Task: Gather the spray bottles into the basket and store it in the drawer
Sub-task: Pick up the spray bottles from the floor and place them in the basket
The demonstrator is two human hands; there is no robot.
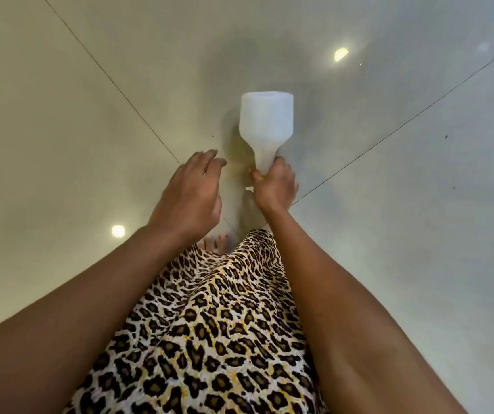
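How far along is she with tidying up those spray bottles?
Early, it seems. Nothing looks stored: no basket or drawer is in view. The right hand grips one white bottle by its neck above the floor; the left hand is empty. Basket and drawer steps remain.

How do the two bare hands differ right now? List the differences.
The right hand is closed around the neck of the white translucent plastic spray bottle; the left hand holds nothing. The right hand's fingers are curled tight; the left hand's fingers are spread and loosely bent. The left hand sits apart from the bottle, beside it. Both reach forward over the glossy tiled floor.
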